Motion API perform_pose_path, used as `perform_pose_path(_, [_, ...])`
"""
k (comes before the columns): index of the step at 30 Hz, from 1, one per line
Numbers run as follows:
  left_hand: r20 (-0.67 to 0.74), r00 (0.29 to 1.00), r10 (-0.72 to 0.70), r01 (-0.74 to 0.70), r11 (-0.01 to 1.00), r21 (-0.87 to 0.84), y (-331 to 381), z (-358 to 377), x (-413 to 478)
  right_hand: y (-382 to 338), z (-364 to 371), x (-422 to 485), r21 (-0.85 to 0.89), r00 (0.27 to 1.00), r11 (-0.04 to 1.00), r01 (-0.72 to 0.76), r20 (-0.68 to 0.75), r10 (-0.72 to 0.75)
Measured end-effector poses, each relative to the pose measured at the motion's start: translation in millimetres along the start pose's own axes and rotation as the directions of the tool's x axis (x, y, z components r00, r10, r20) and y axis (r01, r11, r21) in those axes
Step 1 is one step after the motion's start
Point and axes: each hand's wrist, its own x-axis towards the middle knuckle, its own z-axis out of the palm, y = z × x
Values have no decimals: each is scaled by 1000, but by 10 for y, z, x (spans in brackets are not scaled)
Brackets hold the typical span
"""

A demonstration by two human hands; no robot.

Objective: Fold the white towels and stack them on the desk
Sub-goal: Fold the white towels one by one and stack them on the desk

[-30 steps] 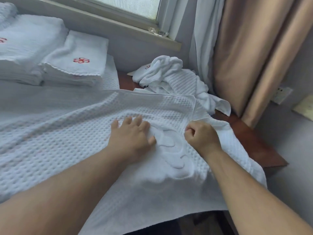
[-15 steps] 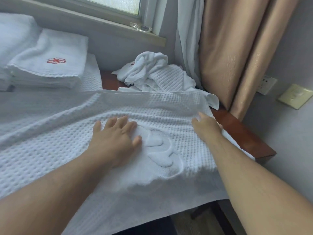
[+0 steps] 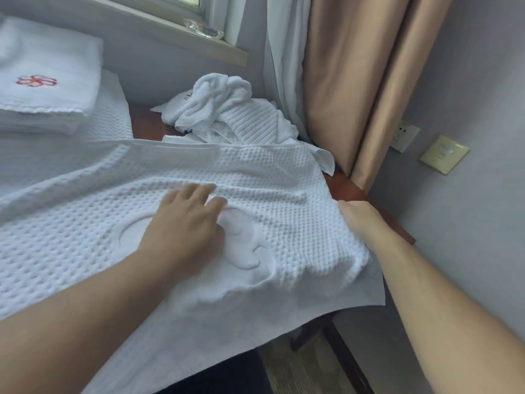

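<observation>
A white waffle-weave towel (image 3: pixel 270 172) lies spread over the brown wooden desk (image 3: pixel 345 187), centre frame. The left hand (image 3: pixel 184 226) presses flat on it, fingers straight. The right hand (image 3: pixel 356 220) meets its right edge, fingers hidden, grip unclear. An uneven tug could drag the overhanging cloth off. Count: one spread towel, one folded white stack (image 3: pixel 48 81) upper left, one crumpled white heap (image 3: pixel 227 109) upper centre.

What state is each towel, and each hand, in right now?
waffle towel: spread flat across the desk, near edge hanging over.
folded towels: folded and stacked, far left.
crumpled towels: unfolded heap by the curtain.
left hand: flat, pressing the waffle towel.
right hand: at the towel's right edge, fingers hidden.
</observation>
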Motion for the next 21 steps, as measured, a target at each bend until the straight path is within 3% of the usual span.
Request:
perform_pose_path(2, [48, 987, 155, -151, 987, -62, 38, -26, -12, 19, 1, 0, 46, 999, 998, 41, 24, -42])
perform_pose_path(6, [169, 981, 99, -85, 993, -86, -23, -23, 12, 98, -116, -120, 220, 970, 973, 71, 211, -118])
perform_pose_path(9, [179, 981, 78, -67, 995, -68, -14, -10, 23, 51, -142, -159, 32, 956, 985, 170, 235, -172])
perform_pose_path(13, [216, 973, 79, -69, 996, -54, -12, -12, 34, -178, -107, -184, -345, 949, 925, 161, 311, -49])
perform_pose_path(16, [264, 961, 79, -63, 996, -69, -11, -17, 20, -226, -70, -197, -343, 935, 925, 165, 352, -36])
perform_pose_path(19, [277, 958, 74, -58, 996, -68, -18, -10, 17, -186, -75, -257, -255, 943, 956, 146, 327, -57])
perform_pose_path(21, [267, 960, 78, -59, 995, -78, -22, -12, 15, -76, -122, -221, -177, 989, 978, 107, 123, -86])
